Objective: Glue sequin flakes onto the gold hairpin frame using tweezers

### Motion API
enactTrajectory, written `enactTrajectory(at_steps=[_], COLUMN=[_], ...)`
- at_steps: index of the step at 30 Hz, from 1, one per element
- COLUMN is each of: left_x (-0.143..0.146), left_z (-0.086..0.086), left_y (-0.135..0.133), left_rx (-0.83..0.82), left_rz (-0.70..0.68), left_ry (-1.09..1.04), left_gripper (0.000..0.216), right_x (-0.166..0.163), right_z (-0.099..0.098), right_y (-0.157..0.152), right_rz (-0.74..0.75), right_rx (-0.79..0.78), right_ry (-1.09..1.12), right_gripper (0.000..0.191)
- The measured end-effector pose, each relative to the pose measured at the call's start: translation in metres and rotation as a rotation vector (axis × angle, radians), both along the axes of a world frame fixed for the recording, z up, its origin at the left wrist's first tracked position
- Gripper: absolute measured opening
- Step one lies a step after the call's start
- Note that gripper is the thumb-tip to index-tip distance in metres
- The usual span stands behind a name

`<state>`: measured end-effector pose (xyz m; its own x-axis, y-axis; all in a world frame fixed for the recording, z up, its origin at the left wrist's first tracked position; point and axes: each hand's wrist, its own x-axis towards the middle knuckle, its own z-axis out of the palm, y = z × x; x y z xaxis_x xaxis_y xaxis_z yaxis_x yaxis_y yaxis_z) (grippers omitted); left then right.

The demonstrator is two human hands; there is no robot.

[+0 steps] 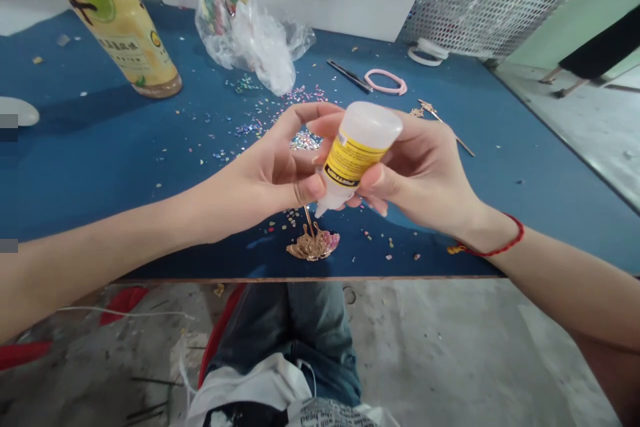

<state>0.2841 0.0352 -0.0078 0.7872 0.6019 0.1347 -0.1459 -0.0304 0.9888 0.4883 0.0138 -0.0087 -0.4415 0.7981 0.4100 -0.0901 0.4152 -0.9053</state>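
My right hand is shut on a small glue bottle with a yellow label, its nozzle tilted down and to the left. My left hand is curled just beside the nozzle, its thumb pinching the thin stem of a gold hairpin. The stem disappears behind that thumb, and the hairpin's ornament hangs just above the table. A second gold hairpin lies beyond my right fingers.
Glitter and sequins are scattered over the blue table. Behind them are a crumpled plastic bag, a large yellow bottle lying tilted, black tweezers and a pink band. The table's front edge runs below my arms.
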Motion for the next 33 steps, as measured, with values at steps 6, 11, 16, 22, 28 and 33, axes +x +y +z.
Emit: enactTrajectory(at_steps=[6, 11, 16, 22, 28, 33], left_x=[0.005, 0.006, 0.006, 0.009, 0.010, 0.006], left_z=[0.005, 0.007, 0.008, 0.012, 0.013, 0.010], left_y=[-0.006, -0.017, -0.027, -0.029, -0.030, -0.031], left_rx=[0.207, 0.216, 0.489, 0.553, 0.413, 0.592], left_rz=[0.243, 0.231, 0.391, 0.439, 0.404, 0.411], left_ry=[0.036, 0.057, 0.164, 0.255, 0.243, 0.315], left_gripper=[0.035, 0.044, 0.039, 0.028, 0.021, 0.027], right_x=[0.000, -0.004, -0.013, -0.015, -0.016, -0.018], right_z=[-0.002, 0.003, 0.009, 0.005, 0.008, 0.009], right_y=[-0.003, -0.016, -0.029, -0.034, -0.038, -0.038], right_rz=[-0.150, -0.305, -0.426, -0.463, -0.458, -0.485], right_rx=[0.106, 0.072, 0.028, 0.097, 0.102, 0.109], right_ry=[0.051, -0.082, -0.144, -0.192, -0.206, -0.212], right_gripper=[0.021, 0.020, 0.024, 0.017, 0.016, 0.019])
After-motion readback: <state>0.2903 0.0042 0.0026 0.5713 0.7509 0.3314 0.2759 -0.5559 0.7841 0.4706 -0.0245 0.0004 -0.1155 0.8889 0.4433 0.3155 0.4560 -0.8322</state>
